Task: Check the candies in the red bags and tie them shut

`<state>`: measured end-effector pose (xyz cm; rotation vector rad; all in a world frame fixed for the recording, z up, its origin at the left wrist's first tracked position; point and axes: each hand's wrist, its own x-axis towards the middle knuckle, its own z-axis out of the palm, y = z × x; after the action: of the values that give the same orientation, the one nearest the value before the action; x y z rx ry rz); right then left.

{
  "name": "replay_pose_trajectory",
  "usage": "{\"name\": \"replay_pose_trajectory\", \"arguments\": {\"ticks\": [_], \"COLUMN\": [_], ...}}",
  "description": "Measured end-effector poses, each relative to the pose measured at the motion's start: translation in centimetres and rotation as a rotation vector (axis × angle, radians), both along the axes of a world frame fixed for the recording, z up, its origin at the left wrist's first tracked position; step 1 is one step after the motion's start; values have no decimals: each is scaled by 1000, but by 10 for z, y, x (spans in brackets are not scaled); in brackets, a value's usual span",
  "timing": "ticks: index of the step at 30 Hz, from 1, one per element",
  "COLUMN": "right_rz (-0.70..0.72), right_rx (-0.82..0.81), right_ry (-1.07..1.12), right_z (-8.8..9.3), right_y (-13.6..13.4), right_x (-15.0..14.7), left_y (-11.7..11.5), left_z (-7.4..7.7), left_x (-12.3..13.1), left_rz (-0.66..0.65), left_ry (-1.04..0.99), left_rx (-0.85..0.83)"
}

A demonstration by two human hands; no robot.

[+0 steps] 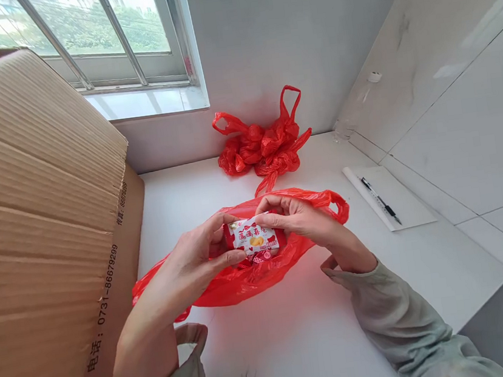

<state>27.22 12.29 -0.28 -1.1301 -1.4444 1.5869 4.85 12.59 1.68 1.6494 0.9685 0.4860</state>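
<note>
Between both my hands is a small red-and-white snack packet (256,235) with printed characters and a yellow picture on its face. My left hand (204,249) grips its left end, thumb along the lower edge. At the upper right, my right hand (289,217) pinches the packet with thumb and fingers. Beneath them a red plastic bag (245,287) lies spread open on the white table, one handle loop to the right. Other red wrapped items (264,256) show inside the bag, partly covered by the packet.
Crumpled red plastic bags (268,143) lie against the back wall. A large cardboard box (41,196) stands at the left, beside a barred window (99,36). On the right are a black pen (381,200), white paper (409,200) and a clear bottle (345,128) on the white table (271,345).
</note>
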Motion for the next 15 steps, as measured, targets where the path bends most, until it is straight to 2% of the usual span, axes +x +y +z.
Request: {"name": "replay_pose_trajectory", "arguments": {"ticks": [7,15], "right_rz": [-12,10], "right_rx": [145,112], "right_ry": [-39,-26], "right_z": [11,12], "right_y": [-10,-18], "right_x": [0,2], "left_y": [-8,-14], "left_z": [8,14], "left_x": [0,-3], "left_rz": [-13,-51], "left_ry": [46,132], "left_rx": [80,161]}}
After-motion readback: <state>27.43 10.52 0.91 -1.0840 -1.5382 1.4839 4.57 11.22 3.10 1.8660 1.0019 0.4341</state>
